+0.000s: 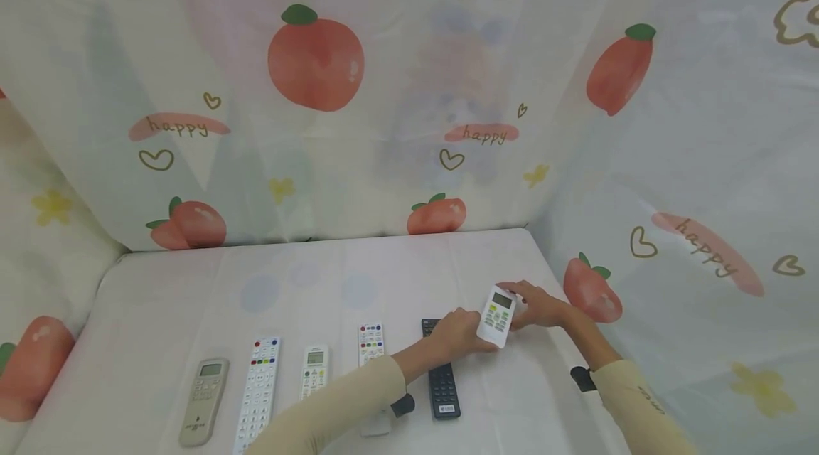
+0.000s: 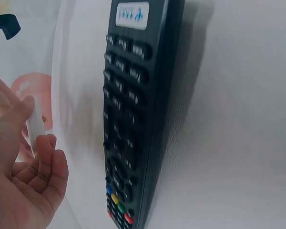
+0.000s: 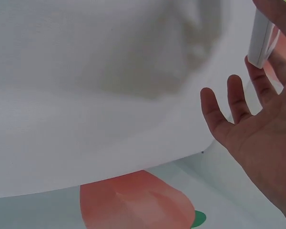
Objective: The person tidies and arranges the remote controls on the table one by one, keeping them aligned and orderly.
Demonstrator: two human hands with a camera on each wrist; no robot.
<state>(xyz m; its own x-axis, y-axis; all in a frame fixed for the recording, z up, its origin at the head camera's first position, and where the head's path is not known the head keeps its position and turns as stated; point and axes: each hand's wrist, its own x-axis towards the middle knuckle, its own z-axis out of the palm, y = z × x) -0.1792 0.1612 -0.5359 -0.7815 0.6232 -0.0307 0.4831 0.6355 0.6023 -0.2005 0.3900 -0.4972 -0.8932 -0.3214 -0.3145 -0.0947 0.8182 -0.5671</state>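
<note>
A small white remote control (image 1: 496,317) with a grey screen and green and yellow buttons is held up above the right part of the table, its face toward the head camera. My left hand (image 1: 458,335) pinches its lower left side between thumb and fingers. On the upper right side my right hand (image 1: 539,306) grips it too; in the right wrist view the thumb and a finger touch the white remote's edge (image 3: 260,40), while other fingers stand apart from it. Below my left wrist lies a black remote control (image 1: 443,389), partly hidden by that hand and seen close in the left wrist view.
Left of the black remote, in a row on the white-covered table (image 1: 390,266), lie a white remote with coloured buttons (image 1: 371,341), a smaller white one with a screen (image 1: 315,370), a long white one (image 1: 258,387) and a beige one (image 1: 205,402). Fruit-printed curtains (image 1: 384,156) surround the table.
</note>
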